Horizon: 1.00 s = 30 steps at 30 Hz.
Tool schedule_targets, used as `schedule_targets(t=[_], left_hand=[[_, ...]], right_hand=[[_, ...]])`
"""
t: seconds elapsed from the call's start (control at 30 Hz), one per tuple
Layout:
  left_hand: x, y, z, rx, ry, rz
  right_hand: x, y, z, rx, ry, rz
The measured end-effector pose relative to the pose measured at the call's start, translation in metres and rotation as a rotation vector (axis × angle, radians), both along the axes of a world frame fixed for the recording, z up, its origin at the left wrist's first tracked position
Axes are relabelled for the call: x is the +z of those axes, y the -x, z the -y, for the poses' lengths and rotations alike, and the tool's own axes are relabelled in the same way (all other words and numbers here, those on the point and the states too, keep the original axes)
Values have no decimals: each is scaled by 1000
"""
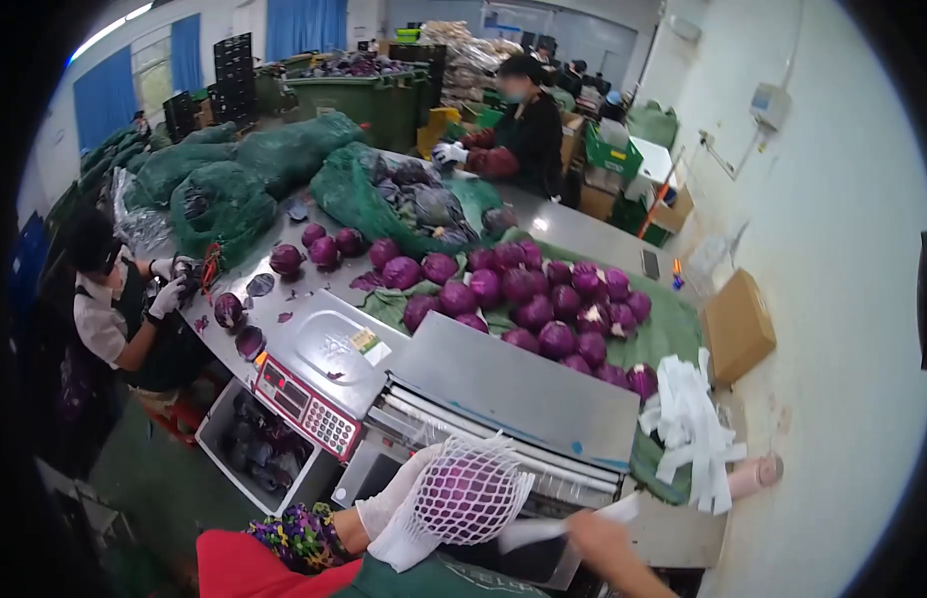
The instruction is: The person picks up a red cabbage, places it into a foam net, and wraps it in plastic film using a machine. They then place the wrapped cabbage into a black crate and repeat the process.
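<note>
A purple cabbage (468, 490) in a white foam net rests on my left hand (392, 498), which wears a white glove. Its fingers are mostly hidden behind the netted cabbage. At the lower right, my right hand (595, 538) is bare and blurred, beside a white foam strip (543, 533); its fingers are smeared by motion. Just beyond both hands lies a metal wrapping machine (523, 389), with a red and white scale (309, 407) at its left. Many bare purple cabbages (533, 299) are heaped behind the machine on green cloth.
White foam nets (688, 429) hang at the right, near a cardboard box (738, 327) and a pink bottle (755, 476). Green net sacks (284, 154) fill the table's far left. One co-worker (135, 309) is at the left, another (523, 130) across the table. A bin of leaves (219, 429) stands lower left.
</note>
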<state>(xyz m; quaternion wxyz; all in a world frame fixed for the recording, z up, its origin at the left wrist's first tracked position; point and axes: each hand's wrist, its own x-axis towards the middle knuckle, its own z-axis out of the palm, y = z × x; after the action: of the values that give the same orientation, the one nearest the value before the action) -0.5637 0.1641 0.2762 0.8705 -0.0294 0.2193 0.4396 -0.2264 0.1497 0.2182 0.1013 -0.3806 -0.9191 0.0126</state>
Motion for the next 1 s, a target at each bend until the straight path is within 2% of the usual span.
schedule_targets(t=[0.03, 0.07, 0.1, 0.13, 0.17, 0.2, 0.23, 0.27, 0.33, 0.4, 0.43, 0.47, 0.5, 0.53, 0.57, 0.6, 0.67, 0.73, 0.77, 0.8, 0.83, 0.87, 0.9, 0.93, 0.97, 1.0], left_hand=[[19, -1, -10, 9, -50, -24], [34, -3, -20, 14, -90, -51], [34, -6, -34, 10, -121, -32], [30, -8, -49, 4, -153, -14], [31, -11, -63, 9, -252, -52], [27, -20, -82, 40, -284, -64], [19, -28, -99, 37, -278, -111], [8, -37, -118, 33, -269, -159], [-28, -61, -157, 70, -332, -513], [-83, -80, -195, 169, -502, -1033], [-79, -76, -199, 77, -574, -1074], [-72, -70, -203, -15, -646, -1112], [-74, -68, -204, -58, -692, -1259], [-78, -66, -201, -119, -732, -1403], [-69, -65, -193, -183, -538, -1465], [-80, -81, -183, 308, -627, -1687], [-77, -69, -187, 361, -950, -1539], [-100, -70, -205, -257, -798, -1239], [-82, -64, -197, -334, -826, -1310], [-93, -61, -199, -364, -845, -1296], [-116, -60, -204, -236, -947, -1278], [-131, -62, -199, -111, -1041, -1241], [-112, -55, -185, -43, -1019, -1311], [-80, -35, -170, 23, -997, -1382], [-61, -9, -159, 128, -1294, -1718], [-45, 19, -151, 53, -1493, -1860]], right_hand=[[19, -21, -29, -122, -318, 5], [20, -60, -65, -310, -360, 109], [38, -69, -97, -786, -346, 175], [84, -45, -109, -865, -535, 131], [80, -51, -130, -821, -346, -201], [70, -41, -151, -658, 2, -631], [52, -31, -168, -616, 560, -935], [66, 21, -153, -505, 835, -1100], [66, 88, -147, -360, 1128, -1229], [20, 110, -165, -376, 976, -1403], [18, 114, -164, -344, 1014, -1380], [23, 111, -163, -438, 1021, -1345], [22, 107, -165, -537, 1027, -1304], [8, 99, -166, -517, 1063, -1280], [-6, 86, -168, -518, 1012, -1231], [-15, 86, -174, -516, 959, -1187], [-14, 82, -172, -515, 923, -1114], [-12, 76, -169, -532, 856, -1058], [-17, 77, -170, -521, 868, -1100], [-22, 77, -170, -514, 879, -1145], [-25, 75, -169, -554, 865, -1162], [-26, 69, -167, -499, 783, -1068], [-24, 62, -164, -445, 702, -970], [-6, 54, -153, -496, 692, -986], [23, 47, -137, -449, 476, -702], [41, 38, -124, -389, 272, -406]])
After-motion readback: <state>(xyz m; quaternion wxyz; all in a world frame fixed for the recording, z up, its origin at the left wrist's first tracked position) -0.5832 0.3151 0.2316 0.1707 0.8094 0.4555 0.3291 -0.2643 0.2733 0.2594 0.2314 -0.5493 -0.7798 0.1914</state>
